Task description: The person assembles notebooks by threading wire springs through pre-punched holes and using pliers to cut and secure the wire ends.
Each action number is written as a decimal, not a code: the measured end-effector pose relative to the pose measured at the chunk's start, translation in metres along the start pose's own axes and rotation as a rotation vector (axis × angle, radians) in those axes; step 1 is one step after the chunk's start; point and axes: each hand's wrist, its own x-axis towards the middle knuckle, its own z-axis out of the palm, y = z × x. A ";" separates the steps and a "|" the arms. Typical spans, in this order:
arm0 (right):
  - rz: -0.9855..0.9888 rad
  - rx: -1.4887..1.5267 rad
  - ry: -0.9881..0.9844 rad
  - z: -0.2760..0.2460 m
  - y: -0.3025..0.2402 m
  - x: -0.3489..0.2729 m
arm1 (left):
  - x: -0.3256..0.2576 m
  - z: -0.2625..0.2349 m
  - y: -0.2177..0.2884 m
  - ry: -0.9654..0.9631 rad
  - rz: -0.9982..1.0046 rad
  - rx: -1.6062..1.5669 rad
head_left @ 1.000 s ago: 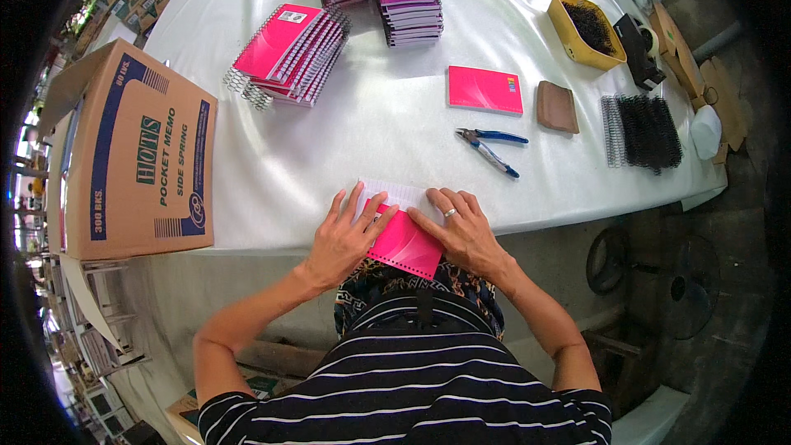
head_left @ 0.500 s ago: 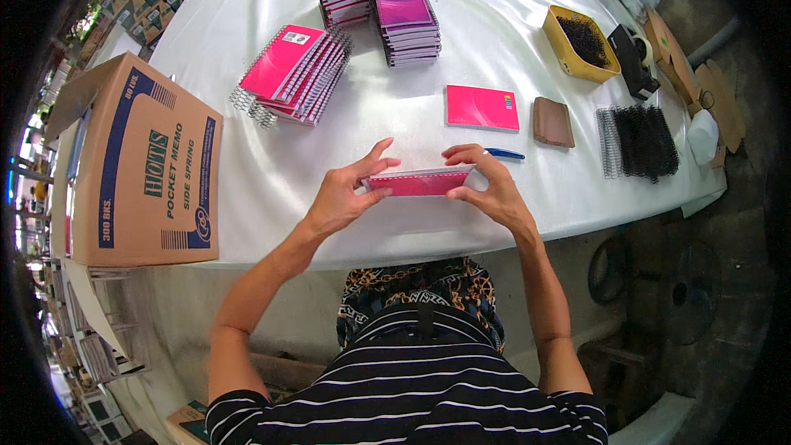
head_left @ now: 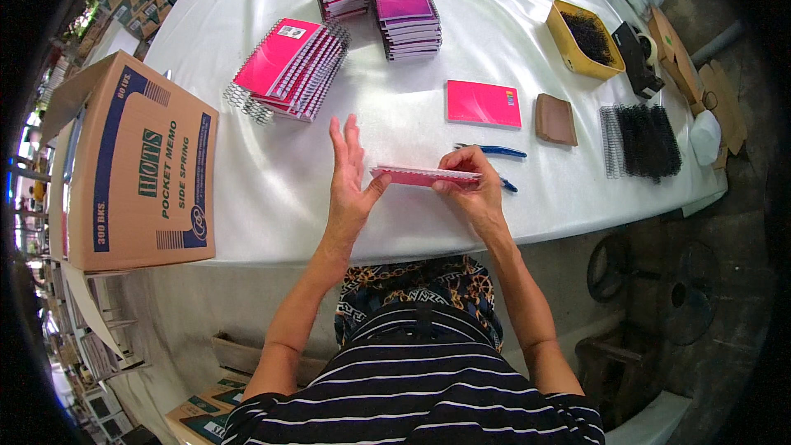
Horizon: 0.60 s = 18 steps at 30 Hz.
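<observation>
A pink memo notebook [head_left: 424, 175] is held edge-on above the near part of the table, a row of punched holes along its long edge. My right hand [head_left: 474, 189] pinches its right end between thumb and fingers. My left hand [head_left: 352, 177] is open, fingers stretched up and away, its thumb against the notebook's left end. Behind my right hand lie blue-handled pliers [head_left: 498, 151], partly covered by it. Farther off, another pink notebook [head_left: 483, 104] lies flat beside a brown folded pad [head_left: 555, 119].
Spiral-bound pink notebooks [head_left: 288, 70] lie fanned at the left, with purple [head_left: 404, 0] and pink stacks behind. A large carton [head_left: 148, 173] stands at the left edge. Black wire spirals [head_left: 647, 142], a yellow tub [head_left: 583, 37] and a tape dispenser [head_left: 638, 62] occupy the right.
My left fingers have straightened and lifted off the notebook. My right hand has closed on its right end and moved slightly left, and the notebook has turned more edge-on.
</observation>
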 end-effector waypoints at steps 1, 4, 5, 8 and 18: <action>0.023 -0.015 -0.030 0.001 0.002 0.000 | 0.001 -0.001 0.001 -0.008 -0.037 -0.078; 0.056 -0.046 -0.085 0.005 0.001 0.006 | -0.003 0.006 -0.001 -0.083 -0.041 0.056; 0.045 -0.046 -0.078 0.004 -0.002 0.008 | -0.003 0.003 0.001 -0.066 -0.082 0.012; 0.094 -0.096 -0.076 0.005 -0.002 0.007 | -0.004 -0.005 -0.003 -0.040 -0.099 0.031; 0.098 0.039 -0.003 0.008 -0.010 0.002 | -0.002 0.003 0.015 0.079 -0.185 -0.051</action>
